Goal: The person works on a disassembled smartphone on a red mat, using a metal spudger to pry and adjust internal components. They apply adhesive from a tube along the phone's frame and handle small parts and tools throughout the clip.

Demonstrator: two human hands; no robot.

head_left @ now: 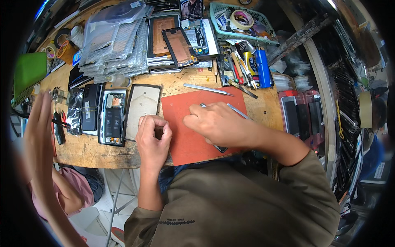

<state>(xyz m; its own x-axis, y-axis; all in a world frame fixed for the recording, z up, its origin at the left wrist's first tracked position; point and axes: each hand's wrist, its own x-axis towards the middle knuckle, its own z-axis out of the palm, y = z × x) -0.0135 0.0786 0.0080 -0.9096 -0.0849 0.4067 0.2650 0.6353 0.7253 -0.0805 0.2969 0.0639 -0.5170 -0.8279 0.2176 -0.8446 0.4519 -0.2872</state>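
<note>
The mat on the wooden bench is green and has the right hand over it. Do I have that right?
Not the colour: the head view shows that the mat is orange-red. It does lie on the wooden bench, with the right hand over it.

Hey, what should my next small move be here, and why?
Perhaps bring your left hand over to steady the dark object on the red mat: only a corner shows below your right hand, while the left is curled at the mat's left edge; I can't tell whether it holds anything.
</note>
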